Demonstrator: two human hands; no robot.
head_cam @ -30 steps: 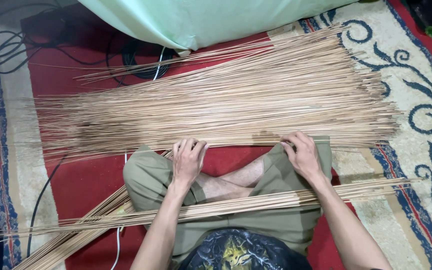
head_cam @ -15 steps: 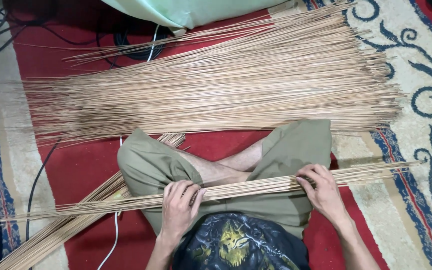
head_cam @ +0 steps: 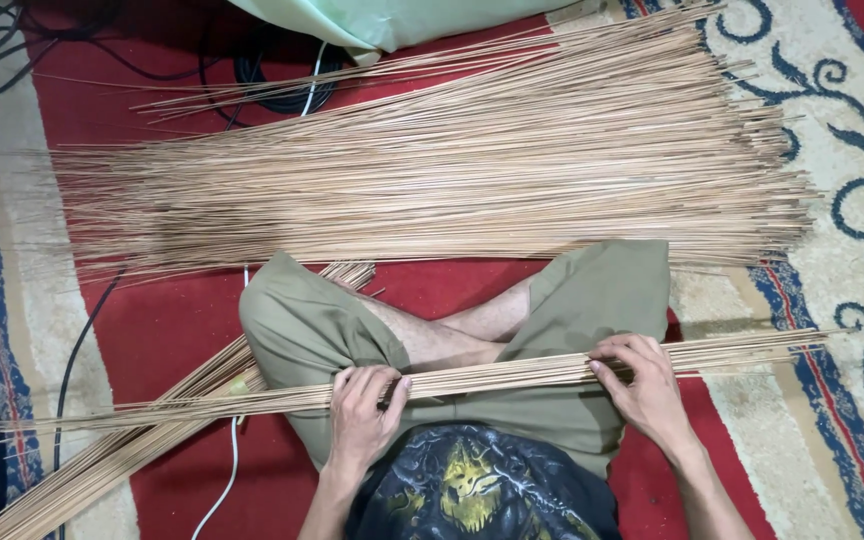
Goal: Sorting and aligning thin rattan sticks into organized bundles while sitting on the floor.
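While both hands close on it, the bundle [head_cam: 492, 378] of thin tan sticks lies across the lap, over the olive shorts [head_cam: 592, 300]. The left hand [head_cam: 360, 415] wraps its fingers over the sticks near the middle; the right hand [head_cam: 645, 385] pinches them with curled fingers further along. Both grips look closed on the bundle, not loose. The step in hand seems to be gathering and evening a handful of sticks. By my judgement, the next move calls for keeping both grips firm so the thin ends do not splay. The bundle's long axis runs left to right, rising slightly to the right, thin tips trailing left. A wide pile [head_cam: 432, 170] lies beyond the knees on the rug [head_cam: 152, 330].
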